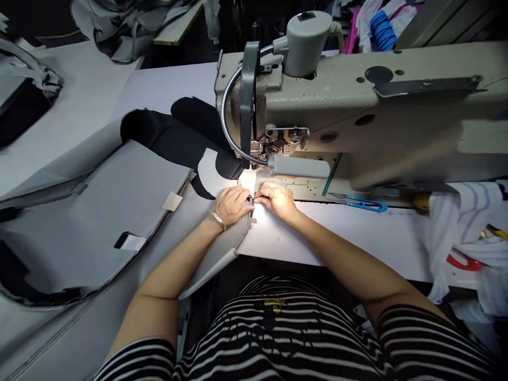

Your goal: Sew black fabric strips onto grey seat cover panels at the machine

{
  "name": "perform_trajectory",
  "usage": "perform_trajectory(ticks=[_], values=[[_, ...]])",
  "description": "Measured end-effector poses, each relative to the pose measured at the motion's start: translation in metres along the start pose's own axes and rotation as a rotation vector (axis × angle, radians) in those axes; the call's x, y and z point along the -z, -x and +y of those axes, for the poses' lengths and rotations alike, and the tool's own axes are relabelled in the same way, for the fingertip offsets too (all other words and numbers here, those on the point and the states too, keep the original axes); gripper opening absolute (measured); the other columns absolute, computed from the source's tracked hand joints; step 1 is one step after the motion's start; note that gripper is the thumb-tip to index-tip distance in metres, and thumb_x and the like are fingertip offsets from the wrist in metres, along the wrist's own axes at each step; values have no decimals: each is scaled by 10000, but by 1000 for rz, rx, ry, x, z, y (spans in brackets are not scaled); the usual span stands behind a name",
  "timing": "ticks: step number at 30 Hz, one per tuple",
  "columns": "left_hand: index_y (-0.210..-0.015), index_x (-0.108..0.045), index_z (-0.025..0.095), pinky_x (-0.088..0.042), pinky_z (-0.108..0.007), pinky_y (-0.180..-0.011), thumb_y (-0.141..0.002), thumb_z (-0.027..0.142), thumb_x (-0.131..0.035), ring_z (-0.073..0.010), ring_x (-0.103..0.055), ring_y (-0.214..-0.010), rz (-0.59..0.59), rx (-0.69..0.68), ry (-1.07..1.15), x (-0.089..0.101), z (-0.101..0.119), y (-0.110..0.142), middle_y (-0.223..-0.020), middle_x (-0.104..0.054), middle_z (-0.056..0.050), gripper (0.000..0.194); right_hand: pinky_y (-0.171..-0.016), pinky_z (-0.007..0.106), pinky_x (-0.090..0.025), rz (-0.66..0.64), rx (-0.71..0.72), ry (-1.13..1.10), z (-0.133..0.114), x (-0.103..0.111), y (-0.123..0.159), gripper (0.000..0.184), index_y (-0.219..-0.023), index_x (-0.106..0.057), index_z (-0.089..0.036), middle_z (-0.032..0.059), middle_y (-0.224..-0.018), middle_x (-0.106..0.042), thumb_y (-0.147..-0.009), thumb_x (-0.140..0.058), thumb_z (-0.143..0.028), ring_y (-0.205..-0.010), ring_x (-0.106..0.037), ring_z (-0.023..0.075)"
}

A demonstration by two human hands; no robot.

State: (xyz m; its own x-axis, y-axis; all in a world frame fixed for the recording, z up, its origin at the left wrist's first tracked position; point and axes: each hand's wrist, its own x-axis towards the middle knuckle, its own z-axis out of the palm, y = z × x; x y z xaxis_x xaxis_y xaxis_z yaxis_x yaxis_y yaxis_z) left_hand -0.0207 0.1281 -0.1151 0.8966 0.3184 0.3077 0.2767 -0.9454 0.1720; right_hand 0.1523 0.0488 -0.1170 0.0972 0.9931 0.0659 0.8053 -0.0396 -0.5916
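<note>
My left hand [233, 205], with a bracelet at its wrist, rests on the grey fabric piece [222, 238] just in front of the sewing machine's needle area. Its fingers bend over the fabric and its thumb lies at the dark trimmed edge. Close by on the right, my right hand [278, 199] is closed in a pinch at that same edge. Its fingertips partly hide what they grip. The sewing machine [337, 106] stands beyond both hands, and its lamp [301, 166] lights them. A pale curved piece [210, 174] and black fabric [174, 135] lie left of the needle.
Large grey sewn panels [99, 211] spread over the left side. Blue-handled thread snips [363, 203] and a green stick [332, 174] lie by the machine bed. Striped cloth [452, 222] and a red-handled tool [464, 263] are at the right. A blue thread spool [383, 30] stands behind.
</note>
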Motion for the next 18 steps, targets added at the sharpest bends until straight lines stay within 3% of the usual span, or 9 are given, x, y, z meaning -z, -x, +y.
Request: perform_trajectory(ticks=[6,9,12,18], values=[[-1001,-616,187,-401,-324,-793,-920,268,-391,-190,-563,-951,-150,-73,-12,7,-17,-9,-1013,-645,-70,253,-676,294,-240,24,117,-13,8,-1,-4,255,-744,-709,-217,26,-722,-633,-848,-561,-397,-792,-547,164],[-957,-631,181,-391,-333,-839,-920,242,-381,-191,-547,-1026,-133,-58,-13,7,-15,-11,-1057,-644,-68,259,-697,300,-229,38,131,-43,8,-1,-5,291,-726,-705,-204,30,-715,-637,-858,-543,-407,-785,-547,167],[-1033,-619,184,-380,-338,-883,-911,166,-354,-184,-496,-1158,-131,-76,-64,6,-11,-9,-1166,-615,-63,292,-718,301,-228,30,126,-60,8,0,-5,289,-730,-699,-199,28,-726,-644,-862,-540,-400,-798,-551,169],[-991,-631,181,-400,-302,-749,-886,107,-347,-168,-518,-1133,-128,-129,-217,5,-4,-6,-1174,-617,-50,312,-727,296,-237,-15,89,-91,10,3,-7,263,-693,-686,-190,22,-718,-637,-852,-564,-361,-806,-554,168]])
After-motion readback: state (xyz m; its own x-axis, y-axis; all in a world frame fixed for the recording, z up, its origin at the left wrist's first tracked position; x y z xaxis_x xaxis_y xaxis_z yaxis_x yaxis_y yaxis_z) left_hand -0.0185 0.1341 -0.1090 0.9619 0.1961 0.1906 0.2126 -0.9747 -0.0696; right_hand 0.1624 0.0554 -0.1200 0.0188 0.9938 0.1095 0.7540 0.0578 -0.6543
